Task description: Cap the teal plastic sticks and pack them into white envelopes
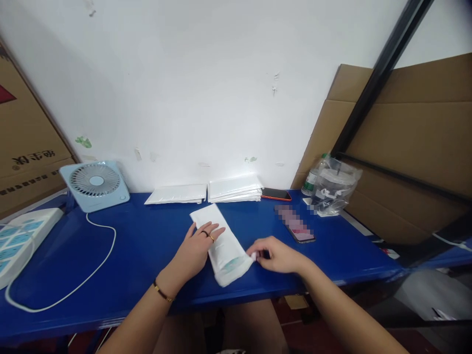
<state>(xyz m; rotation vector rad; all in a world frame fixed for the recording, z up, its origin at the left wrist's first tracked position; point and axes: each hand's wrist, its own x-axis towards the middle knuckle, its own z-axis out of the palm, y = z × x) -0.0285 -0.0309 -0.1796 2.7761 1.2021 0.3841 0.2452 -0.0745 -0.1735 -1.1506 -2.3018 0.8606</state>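
A white flat pouch (230, 255) lies slantwise near the table's front edge, with a pale teal patch showing at its near end. My left hand (201, 246), wearing rings, rests on the pouch's left side with its fingers stretched out over it. At the near right corner, my right hand (276, 254) is closed in a pinch on a bunched bit of the white material. Behind the pouch are two stacks of similar white flat pouches, a left stack (177, 193) and a right stack (235, 189).
A light blue fan (96, 184) and a white power strip (27, 241) with a cable stand left. To the right are a red-edged phone (276, 194), another phone (297, 225), a bottle (311, 182) and a cup in a plastic bag (334, 189). Cardboard (413, 147) flanks the blue table (147, 236).
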